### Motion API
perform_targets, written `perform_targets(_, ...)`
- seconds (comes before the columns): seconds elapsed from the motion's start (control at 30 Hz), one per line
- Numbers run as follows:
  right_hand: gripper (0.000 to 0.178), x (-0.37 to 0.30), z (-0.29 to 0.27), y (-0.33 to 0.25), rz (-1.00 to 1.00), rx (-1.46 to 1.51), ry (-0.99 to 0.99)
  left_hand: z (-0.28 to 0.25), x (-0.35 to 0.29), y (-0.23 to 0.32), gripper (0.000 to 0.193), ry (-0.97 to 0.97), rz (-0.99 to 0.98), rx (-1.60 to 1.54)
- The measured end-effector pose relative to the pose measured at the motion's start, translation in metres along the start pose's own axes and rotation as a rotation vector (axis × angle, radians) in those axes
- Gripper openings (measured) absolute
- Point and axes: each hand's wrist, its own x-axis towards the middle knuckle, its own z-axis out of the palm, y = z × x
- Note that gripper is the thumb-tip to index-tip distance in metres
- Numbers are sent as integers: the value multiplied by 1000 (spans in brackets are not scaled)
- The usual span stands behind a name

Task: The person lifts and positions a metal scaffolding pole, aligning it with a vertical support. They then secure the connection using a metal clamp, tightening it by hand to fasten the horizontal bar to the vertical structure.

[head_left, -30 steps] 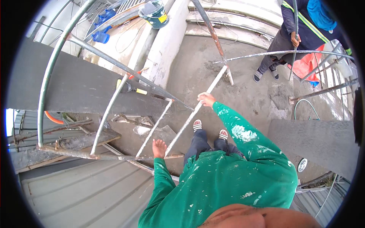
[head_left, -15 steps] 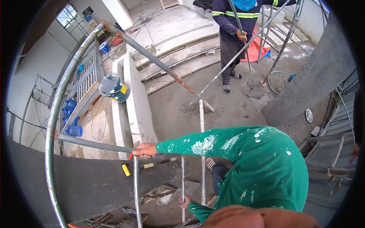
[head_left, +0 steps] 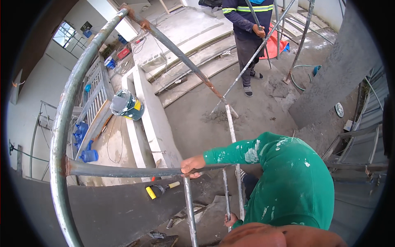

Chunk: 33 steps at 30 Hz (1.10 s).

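Note:
A rusty, paint-marked metal scaffold frame (head_left: 61, 136) stands in front of me, its curved leg rising at the left. My right hand (head_left: 193, 165), at the end of a green sleeve, wraps round the frame's horizontal tube where an upright tube (head_left: 190, 214) meets it. Lower down, my left hand (head_left: 231, 220) is closed round a thinner upright tube (head_left: 226, 189); part of that arm is hidden. A long pale upright tube (head_left: 232, 127) passes just beyond it. On the dark ledge below the horizontal tube lies a tool with a yellow end and pale handle (head_left: 162, 189).
A co-worker (head_left: 249, 37) stands at the back, a hand on a scaffold tube. A paint-streaked bucket (head_left: 133, 108) rests by a low white wall (head_left: 154, 123). Blue water jugs (head_left: 88, 155) are at left. A thick grey column (head_left: 329, 82) rises at right; wet cement (head_left: 197, 111) covers ground ahead.
The near part of the scaffold frame has shifted right and looks closer, my right hand moving with it. My left hand, looser before, now closes round the thin tube. The view has shifted slightly.

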Motion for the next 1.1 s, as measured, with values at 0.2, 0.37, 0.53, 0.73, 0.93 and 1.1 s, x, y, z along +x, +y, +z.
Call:
perform_targets(0.2,62,-30,53,-41,211,-368,433,-1,-31,14,31,-104,17,223)
perform_targets(0.37,61,-107,104,-71,117,-460,429,-14,-41,36,31,-149,53,350)
perform_targets(0.53,62,-164,168,-101,-158,-551,582,-31,-79,74,32,-221,143,565)
perform_targets(0.73,59,-252,229,-169,-269,-475,493,-52,-129,102,33,-307,271,849)
perform_targets(0.93,55,-312,283,-179,-390,-502,567,-49,-149,104,34,-486,418,1208)
perform_targets(1.1,56,-345,333,-177,-333,-542,663,-41,-162,87,35,-921,1199,2029)
